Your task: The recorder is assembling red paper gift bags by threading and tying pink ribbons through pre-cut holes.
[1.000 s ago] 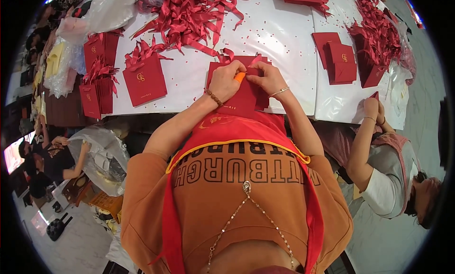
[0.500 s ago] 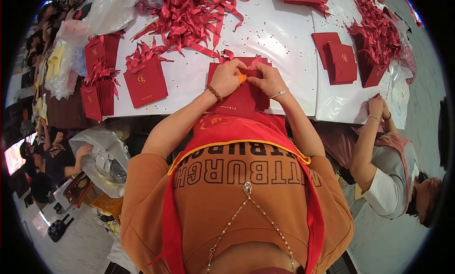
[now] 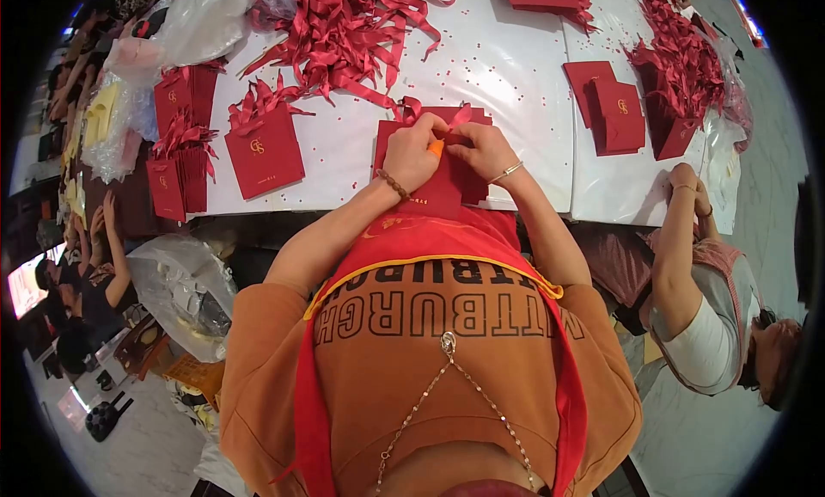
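Both hands meet at the upper part of a red paper gift bag (image 3: 441, 190), which lies over other red bags at the table's near edge. My left hand (image 3: 412, 157) is closed at the bag's ribbon (image 3: 409, 110), with a small orange piece (image 3: 436, 148) showing at its thumb; I cannot tell whether this is a finger cover or a tool. My right hand (image 3: 486, 150) pinches at the ribbon's other side, close to the left fingertips. A pink-red ribbon end (image 3: 461, 116) stands up behind the fingers. What lies right between the fingertips is hidden.
A heap of loose red ribbons (image 3: 344, 41) lies beyond my hands on the white table (image 3: 516, 84). Ribboned bags (image 3: 264, 151) stand at left; flat bags (image 3: 617, 114) and a ribbon-filled pile (image 3: 679, 76) lie at right. A co-worker (image 3: 700, 325) sits to my right.
My hands stay at the bag's top with slight finger shifts, and the bag has slid a little toward me. The co-worker's hands at right have shifted slightly.
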A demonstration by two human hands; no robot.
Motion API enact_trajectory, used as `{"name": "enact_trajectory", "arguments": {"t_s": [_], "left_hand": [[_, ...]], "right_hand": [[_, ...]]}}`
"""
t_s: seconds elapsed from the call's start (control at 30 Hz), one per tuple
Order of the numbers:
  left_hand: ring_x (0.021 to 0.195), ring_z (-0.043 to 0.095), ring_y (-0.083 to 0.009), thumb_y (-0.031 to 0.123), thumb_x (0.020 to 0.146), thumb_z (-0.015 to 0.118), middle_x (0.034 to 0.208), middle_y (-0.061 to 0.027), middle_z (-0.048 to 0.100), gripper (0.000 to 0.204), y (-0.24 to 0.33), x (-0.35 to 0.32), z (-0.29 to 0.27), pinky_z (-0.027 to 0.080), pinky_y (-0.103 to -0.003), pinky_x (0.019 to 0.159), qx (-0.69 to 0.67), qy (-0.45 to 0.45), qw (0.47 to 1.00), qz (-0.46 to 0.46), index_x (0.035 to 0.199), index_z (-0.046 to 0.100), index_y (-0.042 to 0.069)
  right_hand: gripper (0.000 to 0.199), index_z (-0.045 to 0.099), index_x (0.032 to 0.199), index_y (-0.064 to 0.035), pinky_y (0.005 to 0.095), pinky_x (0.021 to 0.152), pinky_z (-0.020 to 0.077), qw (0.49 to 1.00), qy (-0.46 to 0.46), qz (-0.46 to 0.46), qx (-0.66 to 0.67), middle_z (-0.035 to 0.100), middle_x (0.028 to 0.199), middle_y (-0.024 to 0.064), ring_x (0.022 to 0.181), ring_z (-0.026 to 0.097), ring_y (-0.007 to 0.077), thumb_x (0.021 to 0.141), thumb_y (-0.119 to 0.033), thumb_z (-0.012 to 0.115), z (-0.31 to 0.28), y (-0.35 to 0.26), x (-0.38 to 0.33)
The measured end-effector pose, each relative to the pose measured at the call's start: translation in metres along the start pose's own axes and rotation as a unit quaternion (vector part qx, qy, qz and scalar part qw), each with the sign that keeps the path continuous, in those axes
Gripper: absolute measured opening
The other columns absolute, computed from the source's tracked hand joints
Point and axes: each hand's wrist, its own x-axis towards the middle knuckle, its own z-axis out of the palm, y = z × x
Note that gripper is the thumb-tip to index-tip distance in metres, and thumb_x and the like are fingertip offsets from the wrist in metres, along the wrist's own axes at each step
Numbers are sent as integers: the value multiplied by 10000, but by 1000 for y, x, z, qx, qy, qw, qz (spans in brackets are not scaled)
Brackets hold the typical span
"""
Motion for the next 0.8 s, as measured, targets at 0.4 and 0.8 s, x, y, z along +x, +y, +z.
{"name": "enact_trajectory", "arguments": {"t_s": [0.4,0.8], "left_hand": [[551,578,-159,2,699,564,626,-86,600,219,-8,12,-17,439,-285,516,-143,-103,977,-122,918,559,9],[571,544,-85,-14,784,538,661,-47,585,205,-4,0,3,433,-194,499,-273,-2,950,-154,988,529,5]], "right_hand": [[260,578,982,-19,355,680,449,999,1,-29,22,588,859,174,779,571,323,738,-99,620,5,2,0],[230,555,953,-14,367,718,448,995,-52,-85,-22,579,889,162,833,553,329,738,-84,600,-9,8,12]]}}
